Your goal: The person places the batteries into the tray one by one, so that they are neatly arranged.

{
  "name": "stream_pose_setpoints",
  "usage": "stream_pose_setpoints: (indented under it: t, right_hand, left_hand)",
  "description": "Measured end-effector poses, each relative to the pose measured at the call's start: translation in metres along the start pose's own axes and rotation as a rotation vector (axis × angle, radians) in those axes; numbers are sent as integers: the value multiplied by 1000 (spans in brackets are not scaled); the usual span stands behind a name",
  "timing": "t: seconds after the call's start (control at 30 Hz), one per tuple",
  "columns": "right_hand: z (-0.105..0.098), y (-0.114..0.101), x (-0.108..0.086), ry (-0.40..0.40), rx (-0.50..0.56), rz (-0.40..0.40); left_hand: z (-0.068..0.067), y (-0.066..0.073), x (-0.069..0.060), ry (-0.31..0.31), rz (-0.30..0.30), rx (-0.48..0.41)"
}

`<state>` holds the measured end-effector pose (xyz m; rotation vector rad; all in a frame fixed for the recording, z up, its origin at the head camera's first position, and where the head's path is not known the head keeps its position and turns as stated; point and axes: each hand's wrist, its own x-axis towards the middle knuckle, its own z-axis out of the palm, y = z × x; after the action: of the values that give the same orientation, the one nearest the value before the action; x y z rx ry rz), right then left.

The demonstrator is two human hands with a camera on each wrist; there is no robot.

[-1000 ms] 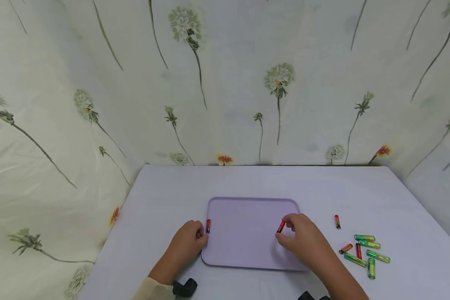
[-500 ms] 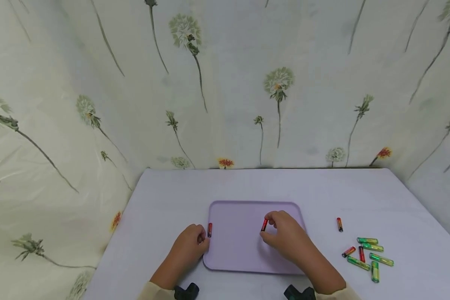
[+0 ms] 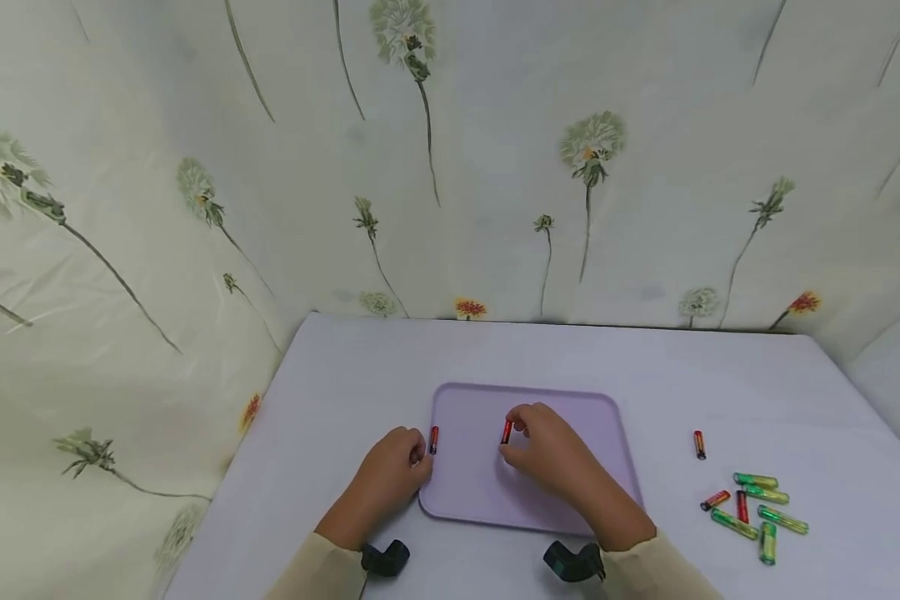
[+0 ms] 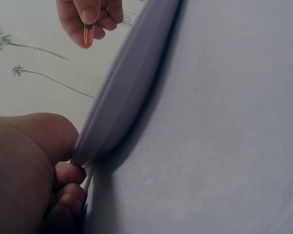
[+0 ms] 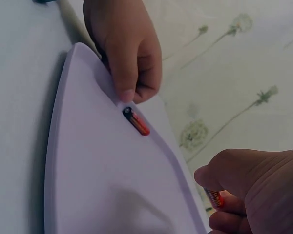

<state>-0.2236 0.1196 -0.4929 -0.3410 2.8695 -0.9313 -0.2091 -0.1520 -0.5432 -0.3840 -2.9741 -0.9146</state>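
Observation:
A light purple tray (image 3: 465,492) lies on the table. My left hand (image 3: 393,467) pinches its left rim between thumb and curled fingers, as the left wrist view also shows. Just inside that rim a red and black battery (image 3: 434,440) lies along the edge; the right wrist view shows the same battery (image 5: 136,122) near the left thumb. Over the middle of the tray, my right hand (image 3: 555,454) holds another red battery (image 3: 506,432) nearly upright between thumb and fingertips, above the tray surface.
To the right of the tray lie several green and yellow batteries (image 3: 782,520), with red ones (image 3: 742,506) among them. A single red battery (image 3: 700,444) sits apart, farther back. A flower-patterned cloth (image 3: 495,208) hangs behind the table.
My right hand has carried its red battery leftward over the tray, from the right part toward the middle. The left hand stays at the tray's left rim. The head view has shifted slightly.

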Motion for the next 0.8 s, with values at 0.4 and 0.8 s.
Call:
stream_pose_setpoints:
  t: [0.4, 0.8]
  right_hand:
    - [23, -21, 23, -87, -17, -81]
    - [52, -37, 33, -148, -100, -150]
  left_hand:
    - [-11, 6, 8, -45, -7, -2]
    - [-7, 0, 1, -73, -13, -14]
